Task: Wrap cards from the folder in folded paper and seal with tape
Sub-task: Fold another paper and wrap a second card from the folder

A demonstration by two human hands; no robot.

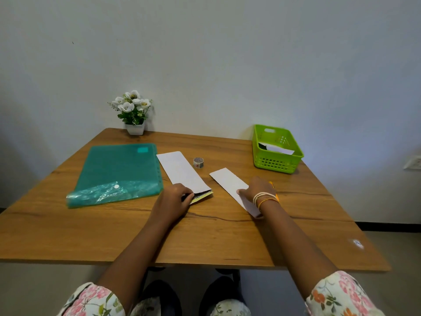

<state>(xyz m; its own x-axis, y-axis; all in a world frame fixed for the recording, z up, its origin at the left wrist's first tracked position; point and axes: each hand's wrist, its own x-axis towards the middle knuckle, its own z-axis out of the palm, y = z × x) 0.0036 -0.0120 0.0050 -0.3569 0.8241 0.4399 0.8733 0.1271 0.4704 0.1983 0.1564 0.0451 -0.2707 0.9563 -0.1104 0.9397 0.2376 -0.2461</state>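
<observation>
A long folded white paper [182,171] lies in the middle of the table, and yellow and dark cards [202,196] stick out of its near end. My left hand [175,199] pinches that near end with the cards. A second folded white paper [230,183] lies to the right, under my right hand [257,189], whose fingers rest on it. A small roll of patterned tape [198,162] stands behind the two papers. The teal plastic folder [118,172] lies flat on the left, its flap open at the near end.
A green plastic basket [276,164] at the back right holds a wrapped white packet. A small white pot of white flowers [134,112] stands at the back left by the wall. Something orange [272,184] shows just behind my right wrist. The wooden table [205,242] stretches toward me.
</observation>
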